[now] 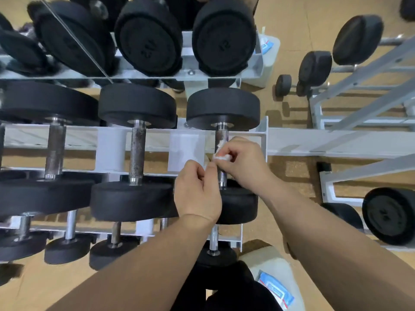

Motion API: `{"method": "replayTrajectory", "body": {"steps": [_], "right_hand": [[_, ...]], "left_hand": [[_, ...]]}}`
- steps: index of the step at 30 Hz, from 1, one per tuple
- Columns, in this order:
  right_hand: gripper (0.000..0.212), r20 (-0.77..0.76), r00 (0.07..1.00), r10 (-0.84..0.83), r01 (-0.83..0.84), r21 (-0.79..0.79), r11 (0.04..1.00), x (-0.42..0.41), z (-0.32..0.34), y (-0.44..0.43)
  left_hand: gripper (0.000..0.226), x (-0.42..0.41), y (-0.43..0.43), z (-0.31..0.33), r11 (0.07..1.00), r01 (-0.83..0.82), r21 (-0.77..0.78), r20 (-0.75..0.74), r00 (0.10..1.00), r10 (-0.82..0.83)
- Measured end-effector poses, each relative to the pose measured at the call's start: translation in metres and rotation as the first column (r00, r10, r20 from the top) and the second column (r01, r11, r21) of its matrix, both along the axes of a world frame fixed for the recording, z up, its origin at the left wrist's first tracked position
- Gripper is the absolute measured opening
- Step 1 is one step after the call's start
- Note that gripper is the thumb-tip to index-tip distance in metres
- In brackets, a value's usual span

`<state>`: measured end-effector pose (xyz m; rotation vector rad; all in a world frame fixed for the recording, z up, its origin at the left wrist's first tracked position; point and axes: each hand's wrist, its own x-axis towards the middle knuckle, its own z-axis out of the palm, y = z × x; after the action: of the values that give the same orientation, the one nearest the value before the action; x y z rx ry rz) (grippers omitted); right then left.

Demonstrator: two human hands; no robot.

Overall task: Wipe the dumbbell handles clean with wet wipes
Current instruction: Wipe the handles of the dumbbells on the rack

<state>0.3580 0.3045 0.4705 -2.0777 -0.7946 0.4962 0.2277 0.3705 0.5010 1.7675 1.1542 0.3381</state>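
While the wet wipe [221,157] is bunched on the handle [221,133] of the rightmost dumbbell [223,108], it is pinched by both hands.
Handle axis is seen running away from the viewer, on the middle tier of the rack [262,135]; the wipe is held at mid-handle. It is gripped from the right by the curled right hand [243,160], and its near edge is pinched by the left hand [197,189], both equally close. A wipes packet [276,290] is seen on a pale tub [265,259], lower right; tub contents hidden.
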Motion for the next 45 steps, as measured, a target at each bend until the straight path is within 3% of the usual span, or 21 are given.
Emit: {"method": "replayTrajectory", "body": {"steps": [3,6,10,12,15,18,21,23,26,29,32,34,36,37,41,43,45], "right_hand": [[0.010,0.203,0.962,0.181,-0.156,-0.134,0.979,0.010,0.012,0.009],[0.019,0.309,0.947,0.090,-0.044,-0.152,0.987,0.019,0.017,0.017],[0.023,0.274,0.960,0.054,-0.001,-0.187,0.982,0.002,0.018,0.008],[0.020,0.235,0.949,0.210,-0.145,-0.266,0.953,-0.008,0.022,0.001],[0.020,0.266,0.872,0.412,-0.272,-0.437,0.857,-0.009,0.029,0.005],[0.022,0.397,0.841,0.367,-0.130,-0.510,0.850,0.004,0.032,0.029],[0.025,0.431,0.847,0.312,-0.013,-0.569,0.822,0.006,0.037,0.045],[0.024,0.381,0.836,0.394,-0.078,-0.629,0.774,0.001,0.040,0.038],[0.020,0.122,0.768,0.628,-0.361,-0.728,0.583,-0.014,0.049,0.024],[0.019,0.053,0.745,0.665,-0.387,-0.778,0.494,-0.013,0.053,0.033],[0.019,0.284,0.743,0.606,-0.173,-0.793,0.584,-0.002,0.045,0.048],[0.023,0.411,0.774,0.482,-0.089,-0.682,0.725,0.006,0.040,0.045],[0.019,0.364,0.847,0.387,-0.147,-0.539,0.830,0.007,0.038,0.029],[0.019,0.302,0.864,0.403,-0.210,-0.511,0.833,0.005,0.039,0.020],[0.018,0.089,0.819,0.567,-0.463,-0.480,0.745,-0.004,0.041,-0.003],[0.019,0.184,0.830,0.526,-0.401,-0.459,0.793,0.000,0.033,0.000],[0.020,0.311,0.871,0.381,-0.242,-0.404,0.882,0.004,0.028,0.008]], "left_hand": [[0.037,0.000,0.001,-0.002,1.000,0.014,0.004,-0.053,0.999,-0.013],[0.025,-0.001,0.007,0.001,0.997,0.054,-0.052,-0.071,0.996,-0.058],[0.018,-0.024,0.020,0.007,0.933,0.360,0.007,0.018,0.933,-0.360],[0.022,-0.042,0.026,0.004,0.862,0.494,0.117,-0.049,0.870,-0.491],[0.043,-0.060,0.031,-0.005,0.855,0.474,0.211,-0.059,0.879,-0.473],[0.051,-0.065,0.035,-0.004,0.886,0.439,0.151,-0.046,0.898,-0.437],[0.047,-0.065,0.040,0.002,0.846,0.518,0.126,-0.101,0.855,-0.509],[0.048,-0.067,0.045,0.005,0.811,0.572,0.124,-0.117,0.820,-0.561],[0.049,-0.070,0.046,0.006,0.789,0.598,0.142,-0.125,0.801,-0.585],[0.050,-0.071,0.040,0.008,0.816,0.562,0.135,-0.136,0.826,-0.547],[0.049,-0.070,0.038,0.011,0.864,0.502,0.053,-0.106,0.863,-0.495],[0.048,-0.071,0.038,0.014,0.886,0.464,0.008,-0.088,0.883,-0.462],[0.048,-0.071,0.036,0.016,0.899,0.438,-0.007,-0.083,0.896,-0.437],[0.048,-0.072,0.035,0.017,0.903,0.429,-0.017,-0.085,0.899,-0.429],[0.047,-0.069,0.036,0.022,0.900,0.435,-0.035,-0.114,0.893,-0.436],[0.047,-0.068,0.037,0.022,0.893,0.449,-0.027,-0.129,0.885,-0.448],[0.047,-0.068,0.037,0.021,0.879,0.477,-0.011,-0.145,0.869,-0.473]]}}
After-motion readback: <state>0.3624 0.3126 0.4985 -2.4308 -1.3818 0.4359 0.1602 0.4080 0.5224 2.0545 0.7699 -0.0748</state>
